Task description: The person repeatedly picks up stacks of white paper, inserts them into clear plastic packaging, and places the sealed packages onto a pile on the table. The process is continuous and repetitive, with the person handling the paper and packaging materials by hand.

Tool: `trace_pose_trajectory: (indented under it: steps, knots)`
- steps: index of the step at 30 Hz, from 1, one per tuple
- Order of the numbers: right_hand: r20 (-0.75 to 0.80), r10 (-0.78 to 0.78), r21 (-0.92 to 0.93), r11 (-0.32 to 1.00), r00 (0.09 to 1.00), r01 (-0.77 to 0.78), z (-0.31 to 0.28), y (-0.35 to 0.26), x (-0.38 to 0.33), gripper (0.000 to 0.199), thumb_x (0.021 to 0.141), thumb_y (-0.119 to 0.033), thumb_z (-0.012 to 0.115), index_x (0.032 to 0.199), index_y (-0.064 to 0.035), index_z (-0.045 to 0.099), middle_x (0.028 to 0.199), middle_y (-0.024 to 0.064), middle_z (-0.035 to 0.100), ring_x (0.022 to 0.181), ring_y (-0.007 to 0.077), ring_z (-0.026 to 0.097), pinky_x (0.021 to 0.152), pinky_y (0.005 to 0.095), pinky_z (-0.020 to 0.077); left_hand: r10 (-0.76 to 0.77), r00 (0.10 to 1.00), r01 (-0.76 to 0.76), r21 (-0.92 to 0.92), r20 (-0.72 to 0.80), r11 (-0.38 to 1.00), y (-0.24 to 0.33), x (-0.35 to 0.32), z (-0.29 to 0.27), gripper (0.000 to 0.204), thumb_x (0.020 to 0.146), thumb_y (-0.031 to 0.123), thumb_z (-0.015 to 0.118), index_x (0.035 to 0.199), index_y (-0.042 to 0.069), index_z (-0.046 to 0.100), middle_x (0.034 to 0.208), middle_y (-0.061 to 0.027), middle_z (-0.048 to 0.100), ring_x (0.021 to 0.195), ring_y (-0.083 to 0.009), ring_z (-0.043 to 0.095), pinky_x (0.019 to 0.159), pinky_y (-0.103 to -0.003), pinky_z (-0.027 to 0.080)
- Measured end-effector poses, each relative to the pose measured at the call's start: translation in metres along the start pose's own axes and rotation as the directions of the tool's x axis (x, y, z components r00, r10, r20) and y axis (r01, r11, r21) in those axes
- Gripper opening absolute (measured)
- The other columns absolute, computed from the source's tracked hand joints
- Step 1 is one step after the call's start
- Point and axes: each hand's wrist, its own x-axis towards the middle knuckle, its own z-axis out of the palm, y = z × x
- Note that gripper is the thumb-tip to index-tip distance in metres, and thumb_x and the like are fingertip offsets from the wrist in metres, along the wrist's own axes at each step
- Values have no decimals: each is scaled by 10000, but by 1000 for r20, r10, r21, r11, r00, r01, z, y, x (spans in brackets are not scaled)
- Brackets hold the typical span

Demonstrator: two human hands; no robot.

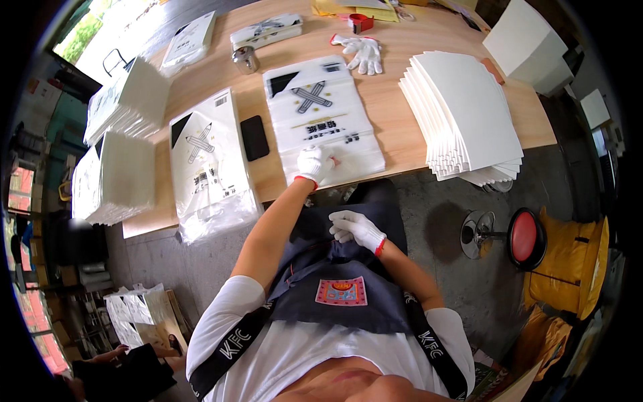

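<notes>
My left hand (315, 163), in a white knit glove with a red cuff, lies on the near end of a stack of clear printed plastic bags (327, 90). Its fingers are curled, and a bare fingertip shows at their right side. Whether a bag's edge is caught between them cannot be made out. Over my lap hangs my right hand (357, 229), gloved alike, its fingers loosely bent and apart with nothing in them. Left of the bags lie a black phone (254, 138) and a pile of filled paper packs (204, 144) in printed plastic.
A tall fanned stack of white paper sheets (462, 110) stands on the right. Packed piles (117, 177) line the table's left edge. Farther back are a metal cup (246, 60), a spare glove (365, 52) and a red tape roll (362, 24). A red-seated stool (526, 238) stands right.
</notes>
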Motion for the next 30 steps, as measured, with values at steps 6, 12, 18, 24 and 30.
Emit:
trace_pose_trajectory:
  steps: [6,12,18,24,30]
  knots:
    - [-85,-160,80,983,983,167,-32,-48,39,420,954,-332,620,1255,-40,586,981,98,702,815,170,671,694,330,550,-18,998,23,-101,56,995,4,9,-36,252,901,269,554,961,128,754,897,-161,706,830,-357,670,748,-428,511]
    - [-529,-483,-399,867,698,297,-85,-63,188,317,970,-366,549,1012,-65,638,759,60,679,548,165,629,474,292,483,102,985,-112,-65,-140,992,11,35,-51,251,920,301,543,932,113,709,871,-147,705,834,-333,671,729,-414,511]
    - [-428,-319,-457,883,845,102,-93,-61,107,381,963,-404,548,856,-46,622,690,62,644,494,134,580,440,268,454,-200,950,-96,-833,-241,545,-36,64,-100,263,978,270,566,843,55,635,731,-29,663,655,-97,547,600,-285,443]
    - [-421,-405,-126,912,812,390,-29,-125,62,464,936,-521,569,911,-58,607,755,30,632,599,145,600,529,298,486,6,993,57,-526,116,849,17,31,-92,235,898,274,651,881,50,722,764,-72,680,734,-129,600,704,-303,476]
    - [-245,-800,-822,471,549,320,-27,-124,82,420,927,-446,557,1028,-45,628,856,197,674,765,341,659,670,445,479,-30,1000,22,-477,-9,878,-4,29,-55,141,917,132,573,893,32,670,843,-74,694,825,-177,616,787,-307,471]
